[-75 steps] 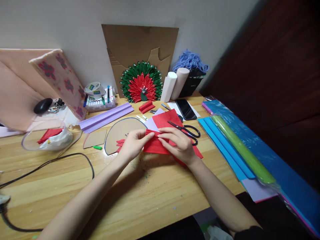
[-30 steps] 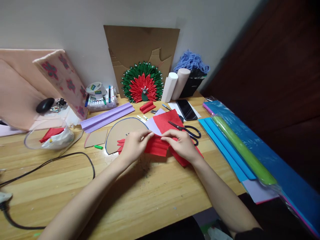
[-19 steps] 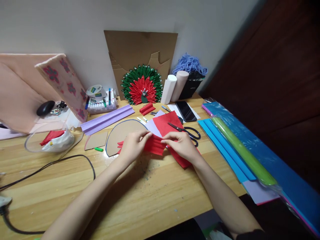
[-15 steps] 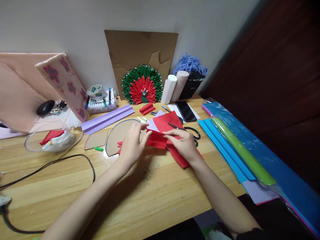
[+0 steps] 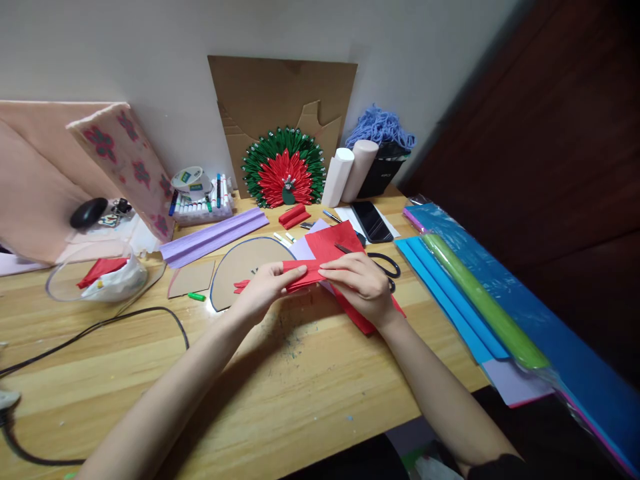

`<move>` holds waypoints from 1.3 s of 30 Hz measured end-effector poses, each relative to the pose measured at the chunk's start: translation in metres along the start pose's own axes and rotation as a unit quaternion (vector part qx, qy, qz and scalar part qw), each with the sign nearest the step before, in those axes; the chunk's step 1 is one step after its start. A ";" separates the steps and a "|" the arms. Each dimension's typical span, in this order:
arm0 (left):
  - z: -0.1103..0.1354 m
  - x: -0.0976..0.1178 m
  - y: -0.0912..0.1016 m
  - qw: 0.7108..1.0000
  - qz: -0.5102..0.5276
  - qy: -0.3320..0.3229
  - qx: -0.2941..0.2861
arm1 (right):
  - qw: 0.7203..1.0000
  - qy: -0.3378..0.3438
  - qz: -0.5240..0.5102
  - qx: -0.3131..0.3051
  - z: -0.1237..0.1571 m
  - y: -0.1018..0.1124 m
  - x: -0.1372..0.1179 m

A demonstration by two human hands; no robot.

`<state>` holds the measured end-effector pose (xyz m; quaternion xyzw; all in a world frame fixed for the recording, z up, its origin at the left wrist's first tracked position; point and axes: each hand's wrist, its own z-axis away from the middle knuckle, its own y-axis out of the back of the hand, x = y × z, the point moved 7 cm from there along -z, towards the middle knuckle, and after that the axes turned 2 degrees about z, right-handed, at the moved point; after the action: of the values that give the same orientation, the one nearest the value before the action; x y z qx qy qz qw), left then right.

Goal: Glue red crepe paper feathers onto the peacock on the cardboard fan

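Between my two hands is a narrow folded strip of red crepe paper [image 5: 303,275], held level above the table. My left hand [image 5: 265,287] is closed on its left end, thumb lying along the top. On the right end, my right hand [image 5: 363,283] pinches it with the fingers bunched together. A larger red sheet [image 5: 340,239] lies beneath and behind my right hand, over a lilac piece of paper [image 5: 303,249]. Black-handled scissors [image 5: 393,265] rest there, partly hidden by that hand. Left of my hands lies a rounded cardboard piece [image 5: 233,267] with small red paper bits on it.
A green and red paper peacock [image 5: 285,170] leans on cardboard [image 5: 280,87] at the back. Purple crepe paper [image 5: 215,239], markers [image 5: 200,210] and a clear bowl [image 5: 63,283] stand left. A phone [image 5: 373,222] and rolled papers [image 5: 480,300] lie right; a black cable [image 5: 100,325] crosses the left.
The red crepe paper has been folded into a narrower strip and tilted flatter. My left hand has turned and lowered slightly, its thumb now on top; my right-hand fingers have moved over the strip.
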<state>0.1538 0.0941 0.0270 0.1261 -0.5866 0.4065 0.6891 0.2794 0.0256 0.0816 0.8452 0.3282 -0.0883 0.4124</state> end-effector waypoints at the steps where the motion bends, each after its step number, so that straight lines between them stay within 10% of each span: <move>1: 0.000 0.000 0.000 1.000 -0.007 -0.007 0.005 | 1.000 0.000 -0.003 -0.007 0.000 -0.001 0.001; 32: 0.005 0.007 -0.003 0.953 -0.257 -0.131 0.089 | 0.927 -0.302 -0.222 0.017 0.012 -0.021 0.043; 39: 0.005 0.003 -0.002 0.974 -0.145 -0.127 0.115 | 0.837 -0.381 -0.388 0.060 0.020 -0.037 0.049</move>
<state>0.1518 0.0905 0.0323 0.3388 -0.5939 0.3479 0.6414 0.2969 0.0505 0.0243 0.5714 0.4399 -0.5759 0.3852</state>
